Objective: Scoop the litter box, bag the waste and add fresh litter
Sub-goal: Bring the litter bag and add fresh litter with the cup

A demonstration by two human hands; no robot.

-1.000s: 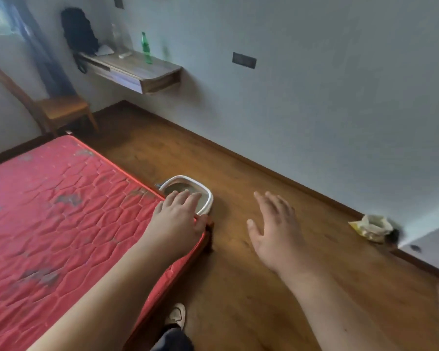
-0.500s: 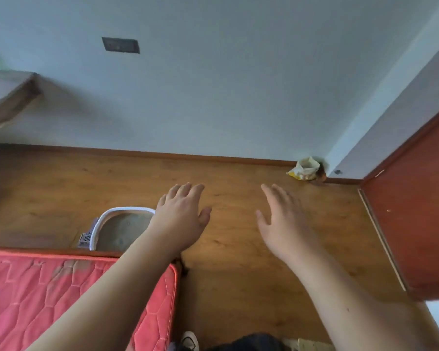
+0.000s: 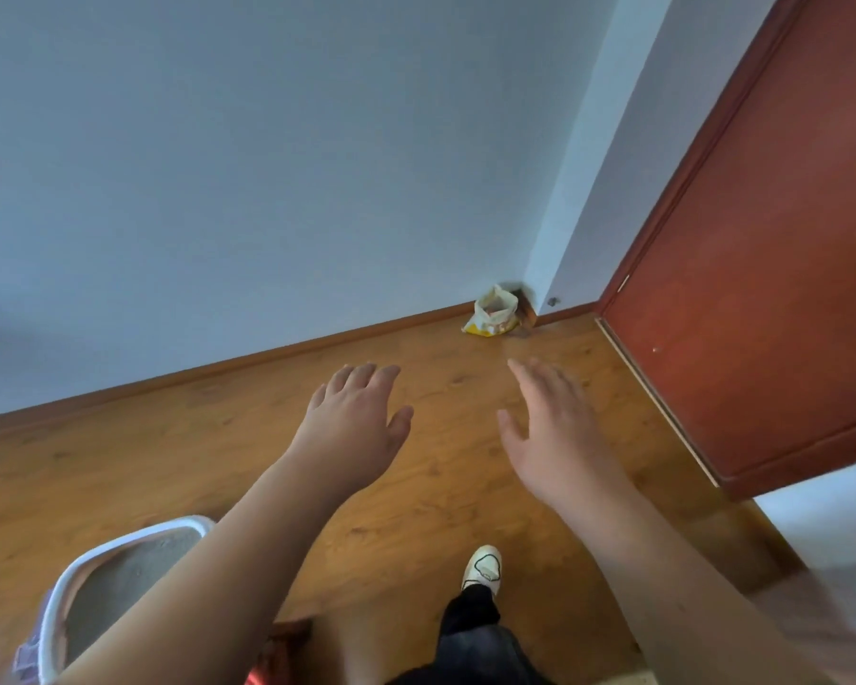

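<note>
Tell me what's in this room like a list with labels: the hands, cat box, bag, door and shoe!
left hand: open, empty, over the brown wooden floor
right hand: open, empty
cat box: white-rimmed litter box with grey litter, bottom left, partly behind the left forearm
bag: yellow and white open bag, on the floor in the wall corner
door: red-brown wooden door, right side
shoe: white shoe, between the arms
</note>
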